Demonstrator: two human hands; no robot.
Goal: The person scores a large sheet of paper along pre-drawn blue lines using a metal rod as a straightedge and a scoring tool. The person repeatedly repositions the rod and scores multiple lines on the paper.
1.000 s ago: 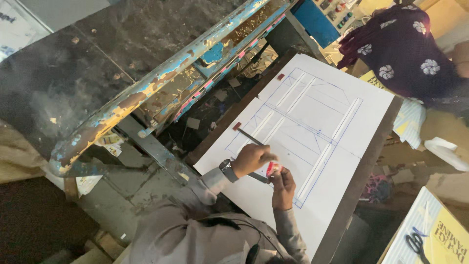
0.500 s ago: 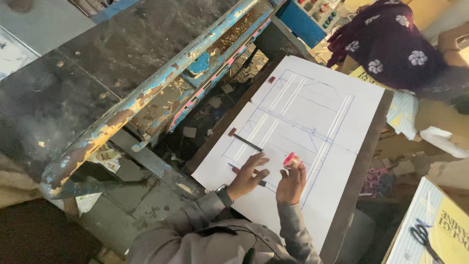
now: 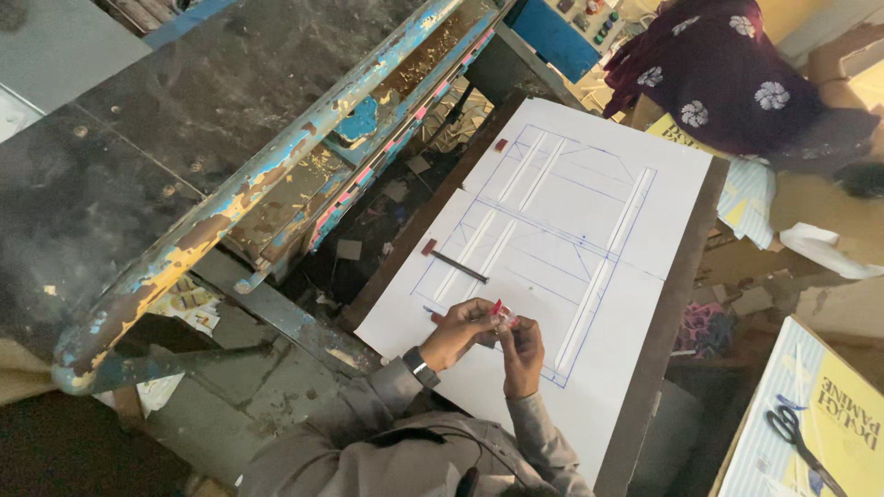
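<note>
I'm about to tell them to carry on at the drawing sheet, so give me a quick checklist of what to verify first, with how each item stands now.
1. Both hands on the small red item: ok; left hand and right hand meet at it above the sheet.
2. What the red item is, open or closed: cannot tell, too small.
3. White sheet flat on the board: ok.
4. Blue line drawing unobstructed: ok, apart from the hands near its lower edge.
5. Dark red-ended tool within reach: ok; lying on the sheet, apart from both hands.
6. Scissors handy: not ok; off on the yellow packaging.
</note>
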